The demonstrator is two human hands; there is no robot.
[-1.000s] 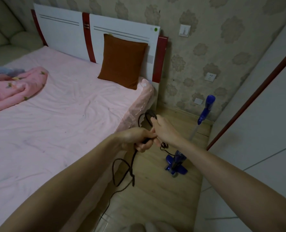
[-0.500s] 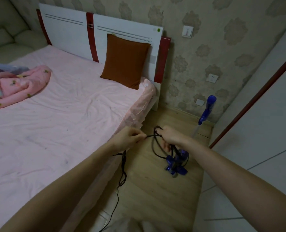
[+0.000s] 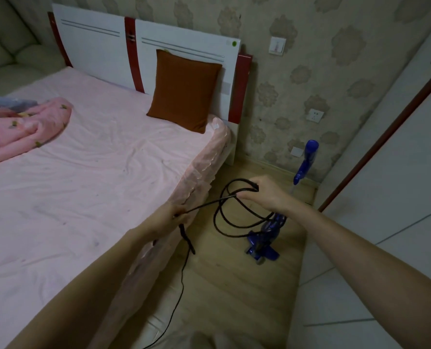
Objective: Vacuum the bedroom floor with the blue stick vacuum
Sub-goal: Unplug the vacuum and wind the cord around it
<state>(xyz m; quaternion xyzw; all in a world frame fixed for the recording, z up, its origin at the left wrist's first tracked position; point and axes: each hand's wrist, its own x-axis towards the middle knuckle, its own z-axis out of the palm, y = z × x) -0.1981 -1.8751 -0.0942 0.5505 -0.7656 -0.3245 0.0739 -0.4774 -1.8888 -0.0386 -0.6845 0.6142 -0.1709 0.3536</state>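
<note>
The blue stick vacuum (image 3: 263,244) stands upright on the wooden floor (image 3: 224,285) near the wall, its handle (image 3: 307,157) leaning toward the corner. A black power cord (image 3: 230,220) hangs in loops in front of it. My right hand (image 3: 264,193) grips the top of the coiled loops above the vacuum's body. My left hand (image 3: 170,215) pinches a straight stretch of the same cord at the bed's edge. From my left hand the cord drops to the floor and trails toward me.
A bed with a pink sheet (image 3: 83,185) fills the left, with a brown cushion (image 3: 184,90) against the headboard and a pink blanket (image 3: 20,124). White wardrobe doors (image 3: 385,197) close the right side. A wall socket (image 3: 315,115) sits above the vacuum. The floor strip is narrow.
My hands have moved apart: the left went left to the bed's edge, the right stayed over the vacuum. The cord between them is now pulled straight and the loops hang wider.
</note>
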